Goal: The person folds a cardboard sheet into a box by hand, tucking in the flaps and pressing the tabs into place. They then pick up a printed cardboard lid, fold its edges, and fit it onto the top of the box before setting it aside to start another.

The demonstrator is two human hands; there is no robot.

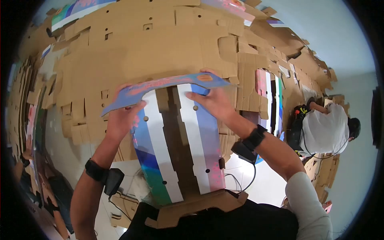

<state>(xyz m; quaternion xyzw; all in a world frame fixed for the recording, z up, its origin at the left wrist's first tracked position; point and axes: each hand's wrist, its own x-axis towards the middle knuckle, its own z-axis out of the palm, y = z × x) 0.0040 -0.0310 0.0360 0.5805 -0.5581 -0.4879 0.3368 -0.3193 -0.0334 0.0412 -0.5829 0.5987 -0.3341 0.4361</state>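
I have my left hand (122,120) and right hand (212,102) clamped on the top flap of the blue-and-white printed cardboard sheet (176,160) propped upright before me, seemingly light, stiff, best gripped at its edges.

1. Flattened brown cardboard (160,44) fills most of what you face, its notched and hole-punched sheets overlapping in a ragged heap.
2. A few printed sheets (272,100) with coloured stripes stand among it on your right.
3. A pale, bare wall (340,32) shows beyond the heap, upper right.
4. The floor (268,184) is light and evenly lit.
5. A person in a white shirt (324,130) bends beside the cardboard on your right.
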